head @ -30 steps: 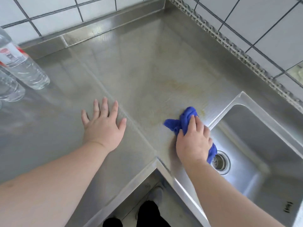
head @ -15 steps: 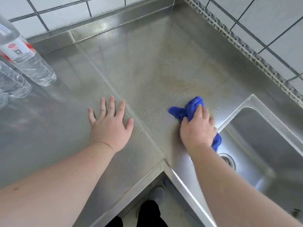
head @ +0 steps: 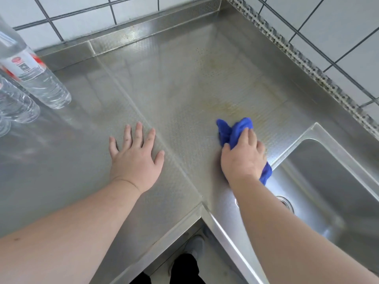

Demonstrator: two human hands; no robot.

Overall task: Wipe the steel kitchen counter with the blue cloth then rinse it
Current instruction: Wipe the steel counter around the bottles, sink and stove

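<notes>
Right hand presses bunched blue cloth on steel tabletop just beside sink, fingers curled over it. Yellowish stain just ahead probably wants firm overlapping strokes. Left hand flat, fingers spread, bracing.

White square wall tiles with dark grout on two sides. Pale floor below. Clear plastic water bottles far left.
</notes>
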